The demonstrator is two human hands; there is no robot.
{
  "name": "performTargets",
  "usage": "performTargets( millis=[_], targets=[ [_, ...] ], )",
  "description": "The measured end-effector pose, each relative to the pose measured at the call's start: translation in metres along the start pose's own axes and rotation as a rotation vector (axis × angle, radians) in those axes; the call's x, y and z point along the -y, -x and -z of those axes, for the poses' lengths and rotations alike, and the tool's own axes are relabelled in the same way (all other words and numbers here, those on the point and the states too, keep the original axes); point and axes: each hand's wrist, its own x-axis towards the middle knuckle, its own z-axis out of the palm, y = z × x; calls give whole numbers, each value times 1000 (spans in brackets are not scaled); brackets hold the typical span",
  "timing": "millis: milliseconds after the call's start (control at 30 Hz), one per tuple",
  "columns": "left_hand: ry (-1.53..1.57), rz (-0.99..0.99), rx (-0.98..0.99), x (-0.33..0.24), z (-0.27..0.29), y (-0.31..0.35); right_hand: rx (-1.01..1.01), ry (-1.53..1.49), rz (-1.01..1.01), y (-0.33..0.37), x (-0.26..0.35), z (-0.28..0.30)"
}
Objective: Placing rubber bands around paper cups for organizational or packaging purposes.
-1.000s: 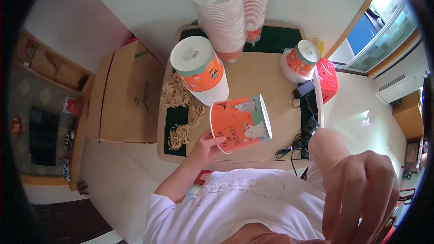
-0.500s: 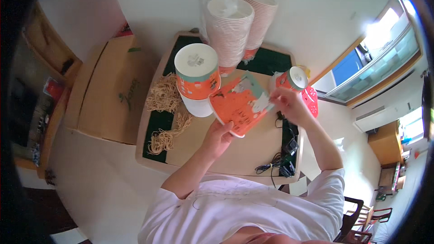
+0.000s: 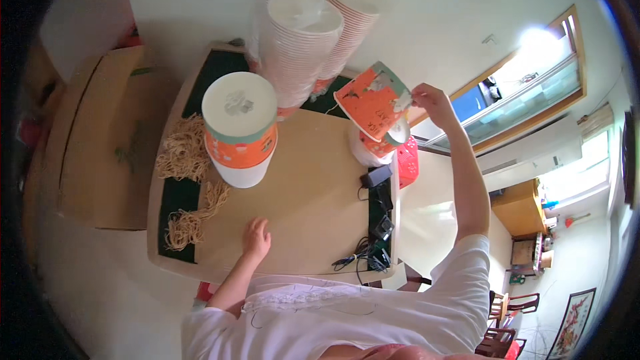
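Note:
My right hand [image 3: 432, 103] is closed on the green base end of an orange paper bucket [image 3: 371, 105], its mouth tilted down to the left. That bucket hangs over the right side of the table, in front of a smaller upside-down orange and white paper tub [image 3: 380, 147], which it partly covers. A short bit of pale cord shows at the bucket's rim. My left hand [image 3: 257, 238] rests near the table's front, holding nothing, its fingers loosely curved and a little apart. Ahead of it stands a stack of upturned orange buckets [image 3: 240, 137] with a green band and white base.
Tall plastic-wrapped stacks of white paper buckets [image 3: 300, 47] stand at the back. Bundles of beige cord [image 3: 183, 150] lie along the left. Black adapters and cables [image 3: 381, 227] sit by the right edge, near a red plastic basket [image 3: 408, 160]. A large cardboard box [image 3: 100, 147] is left of the table [image 3: 293, 200].
My left hand has let go of the bucket and come down to the table. My right hand has carried the bucket up and to the right. The view has shifted.

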Motion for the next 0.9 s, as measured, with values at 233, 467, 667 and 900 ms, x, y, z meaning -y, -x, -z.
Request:
performTargets(
  millis=[233,467,667,900],
  targets=[
    [-238,-53,98,26,-25,18,-297,627,103,-53,-56,-5],
    [-249,-8,123,18,-21,21,-216,851,7,-34,-98,-6],
    [-255,-28,107,18,-19,18,-247,895,-28,-3,-110,18],
    [-280,-45,90,5,-2,16,-280,816,-38,50,-133,-1]
  ],
)
